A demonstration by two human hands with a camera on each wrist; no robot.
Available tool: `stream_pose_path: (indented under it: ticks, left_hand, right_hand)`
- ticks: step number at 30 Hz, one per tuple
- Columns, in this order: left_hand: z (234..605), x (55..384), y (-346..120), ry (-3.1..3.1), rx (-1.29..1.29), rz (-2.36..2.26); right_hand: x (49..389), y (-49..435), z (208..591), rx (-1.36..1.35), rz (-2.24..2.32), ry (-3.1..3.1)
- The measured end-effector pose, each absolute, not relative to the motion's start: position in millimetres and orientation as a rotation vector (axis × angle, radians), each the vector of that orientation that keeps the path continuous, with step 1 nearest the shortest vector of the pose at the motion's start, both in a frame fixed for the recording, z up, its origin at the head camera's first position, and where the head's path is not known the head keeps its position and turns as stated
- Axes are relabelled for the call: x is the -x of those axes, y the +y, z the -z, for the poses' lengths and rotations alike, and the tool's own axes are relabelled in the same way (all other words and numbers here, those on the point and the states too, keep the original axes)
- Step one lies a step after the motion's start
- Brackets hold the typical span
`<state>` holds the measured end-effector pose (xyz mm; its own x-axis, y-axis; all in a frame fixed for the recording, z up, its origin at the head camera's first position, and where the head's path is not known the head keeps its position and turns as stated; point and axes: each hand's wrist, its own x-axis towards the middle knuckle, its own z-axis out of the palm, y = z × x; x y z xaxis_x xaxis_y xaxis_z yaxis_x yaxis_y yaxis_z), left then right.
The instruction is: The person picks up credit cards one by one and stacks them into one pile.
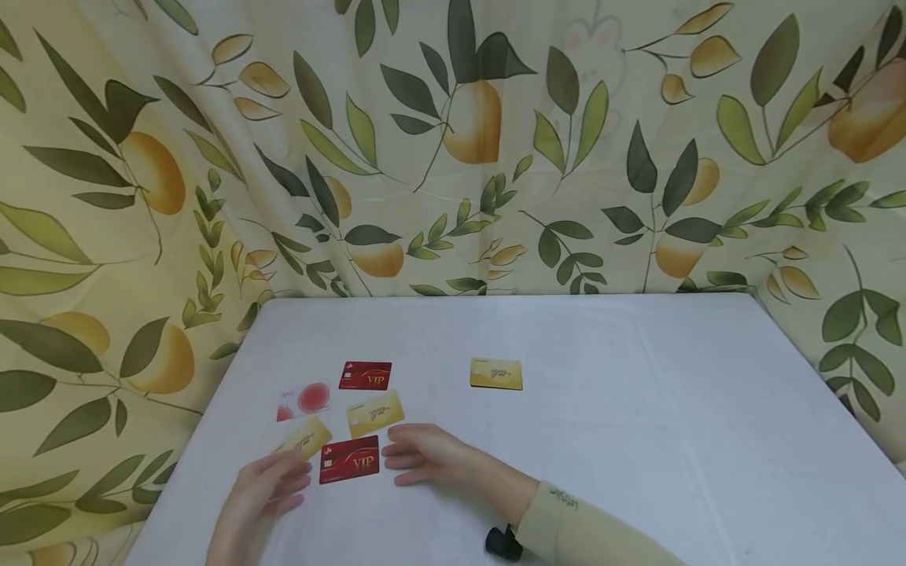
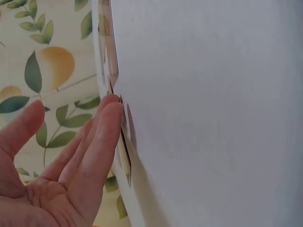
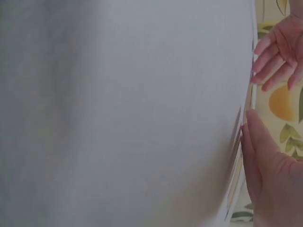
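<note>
My left hand is at the front left of the table, its fingertips by a tilted gold card and a red VIP card. Its thumb stands well apart from the fairly straight fingers in the left wrist view. From the other side, my right hand reaches in with extended fingers near the same red card's right edge. Whether either hand touches a card I cannot tell. Just above the right fingertips lies a second gold card.
Farther back lie another red VIP card and a white card with pink-red circles. One gold card sits apart, nearer the table's middle. A leaf-and-fruit patterned curtain hangs behind the white table.
</note>
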<state>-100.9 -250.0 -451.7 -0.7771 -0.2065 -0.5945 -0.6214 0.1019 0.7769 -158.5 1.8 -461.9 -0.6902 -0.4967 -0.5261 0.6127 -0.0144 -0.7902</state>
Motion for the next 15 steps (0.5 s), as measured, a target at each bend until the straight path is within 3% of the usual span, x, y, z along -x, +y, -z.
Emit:
stream_pose_path:
  ticks: [15]
  left_hand:
    - [453.3, 105.7, -239.1, 2.075, 0.744, -1.817]
  right_hand:
    - [155.5, -4.6, 464.5, -0.138, 1.885, 1.366]
